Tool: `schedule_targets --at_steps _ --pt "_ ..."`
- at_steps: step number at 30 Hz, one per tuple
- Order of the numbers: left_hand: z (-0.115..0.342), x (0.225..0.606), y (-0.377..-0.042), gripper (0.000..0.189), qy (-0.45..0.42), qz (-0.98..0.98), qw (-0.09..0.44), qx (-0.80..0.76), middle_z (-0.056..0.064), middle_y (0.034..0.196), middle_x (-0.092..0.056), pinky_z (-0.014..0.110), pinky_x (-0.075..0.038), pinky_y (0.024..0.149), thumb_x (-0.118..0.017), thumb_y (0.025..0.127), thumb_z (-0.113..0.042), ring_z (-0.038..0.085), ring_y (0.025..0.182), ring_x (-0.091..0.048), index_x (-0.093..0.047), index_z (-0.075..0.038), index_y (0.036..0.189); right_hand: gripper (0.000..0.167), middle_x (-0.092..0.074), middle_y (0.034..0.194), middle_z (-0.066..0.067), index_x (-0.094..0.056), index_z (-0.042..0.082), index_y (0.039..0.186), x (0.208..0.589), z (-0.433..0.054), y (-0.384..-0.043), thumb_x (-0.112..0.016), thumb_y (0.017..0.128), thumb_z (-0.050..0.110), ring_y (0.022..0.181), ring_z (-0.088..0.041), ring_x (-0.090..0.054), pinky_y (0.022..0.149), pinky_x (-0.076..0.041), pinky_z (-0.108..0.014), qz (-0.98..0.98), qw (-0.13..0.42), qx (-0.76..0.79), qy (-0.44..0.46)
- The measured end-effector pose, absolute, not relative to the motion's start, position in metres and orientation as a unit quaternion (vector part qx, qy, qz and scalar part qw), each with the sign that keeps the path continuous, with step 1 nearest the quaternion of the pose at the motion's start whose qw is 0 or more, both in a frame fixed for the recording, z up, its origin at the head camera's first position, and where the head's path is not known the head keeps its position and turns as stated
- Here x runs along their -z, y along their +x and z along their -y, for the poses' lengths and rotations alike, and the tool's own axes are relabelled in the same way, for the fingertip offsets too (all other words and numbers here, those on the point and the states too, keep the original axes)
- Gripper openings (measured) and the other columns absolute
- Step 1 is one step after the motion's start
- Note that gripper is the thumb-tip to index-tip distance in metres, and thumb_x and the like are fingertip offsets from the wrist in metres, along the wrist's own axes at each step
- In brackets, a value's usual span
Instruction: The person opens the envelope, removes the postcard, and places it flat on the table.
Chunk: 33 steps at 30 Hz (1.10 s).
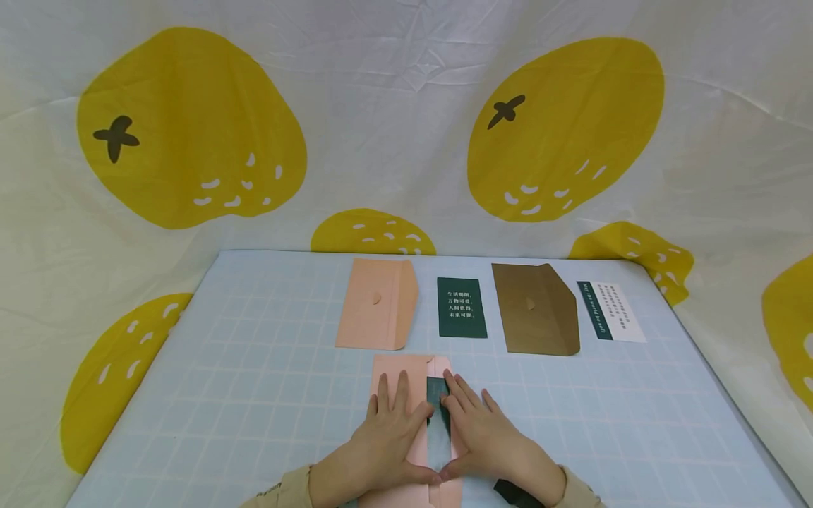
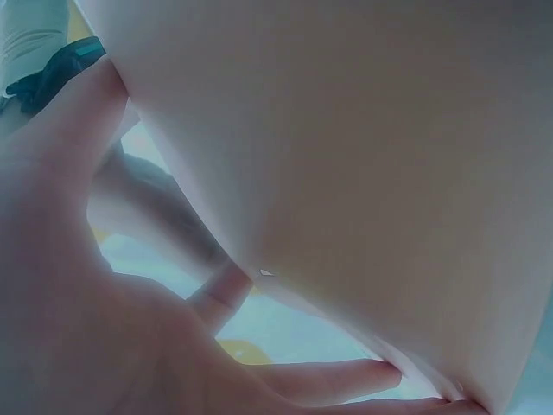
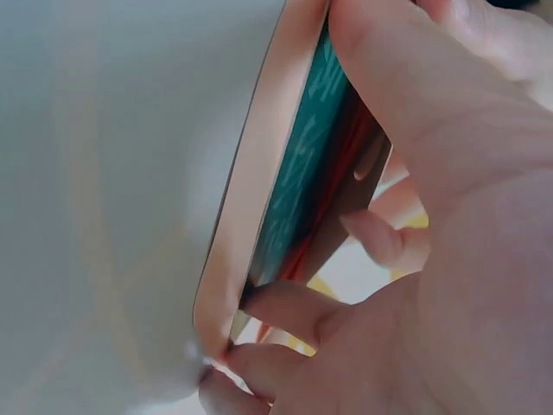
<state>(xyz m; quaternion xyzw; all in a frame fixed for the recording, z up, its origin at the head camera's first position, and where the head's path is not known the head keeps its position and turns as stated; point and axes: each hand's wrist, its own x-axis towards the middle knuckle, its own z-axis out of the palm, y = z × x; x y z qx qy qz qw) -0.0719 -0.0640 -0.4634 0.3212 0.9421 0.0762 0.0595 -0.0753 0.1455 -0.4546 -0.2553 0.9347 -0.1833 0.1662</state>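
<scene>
A pink envelope [image 1: 400,365] lies lengthwise at the near middle of the table, its mouth facing right. A dark green card [image 1: 437,386] shows in the mouth, mostly covered by the envelope's front. My left hand [image 1: 396,441] rests spread on the envelope's front, fingers pointing away and thumb at the mouth's near end. My right hand [image 1: 485,434] lies over the flap side, its fingertips and thumb at the card's outer edge. In the right wrist view, the green card [image 3: 302,164] stands between the pink flap [image 3: 251,164] and the envelope's front, with the right thumb and fingers along it.
Behind the hands lie a peach envelope [image 1: 368,303], a green card [image 1: 461,328] with white writing, a brown envelope [image 1: 530,331] and a white card [image 1: 619,310] with a dark band. A fruit-patterned cloth [image 1: 387,141] hangs behind the table [image 1: 222,395].
</scene>
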Motion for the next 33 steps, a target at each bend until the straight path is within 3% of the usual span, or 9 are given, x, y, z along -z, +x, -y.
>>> schedule_targets --at_steps 8,13,18,33 --pt "0.064 0.4636 -0.0707 0.09 0.319 -0.942 0.064 -0.079 0.036 0.152 -0.023 0.063 -0.045 0.093 -0.063 0.07 -0.081 0.065 0.133 -0.024 -0.048 -0.022 0.136 0.114 -0.007 0.165 -0.017 -0.032 0.0 0.149 0.4514 -0.1474 -0.0783 -0.088 0.065 0.052 0.151 -0.035 -0.008 0.108 -0.015 -0.072 -0.923 0.196 0.216 -0.252" --pt "0.0641 0.4639 -0.0705 0.096 0.319 -0.943 0.069 -0.068 0.035 0.153 -0.021 0.063 -0.045 0.094 -0.061 0.07 -0.083 0.064 0.134 -0.023 -0.044 -0.021 0.142 0.117 -0.004 0.165 -0.018 -0.022 0.006 0.157 0.4511 -0.1457 -0.0779 -0.083 0.071 0.056 0.151 -0.037 -0.003 0.107 -0.01 -0.075 -0.917 0.21 0.219 -0.259" --pt "0.0638 0.4637 -0.0703 0.1 0.318 -0.943 0.071 -0.063 0.035 0.154 -0.021 0.063 -0.044 0.094 -0.059 0.07 -0.084 0.064 0.134 -0.023 -0.04 -0.022 0.146 0.116 0.0 0.165 -0.018 -0.024 0.009 0.158 0.4541 -0.1443 -0.0757 -0.077 0.071 0.065 0.15 -0.039 0.0 0.107 -0.007 -0.075 -0.92 0.205 0.205 -0.264" --pt "0.0621 0.4646 -0.0707 0.097 0.313 -0.944 0.079 -0.066 0.035 0.155 -0.021 0.064 -0.043 0.096 -0.058 0.071 -0.084 0.064 0.135 -0.02 -0.041 -0.023 0.145 0.118 -0.004 0.164 -0.02 -0.028 0.007 0.156 0.4522 -0.1509 -0.0753 -0.079 0.068 0.066 0.15 -0.039 -0.005 0.109 -0.012 -0.072 -0.928 0.198 0.178 -0.26"
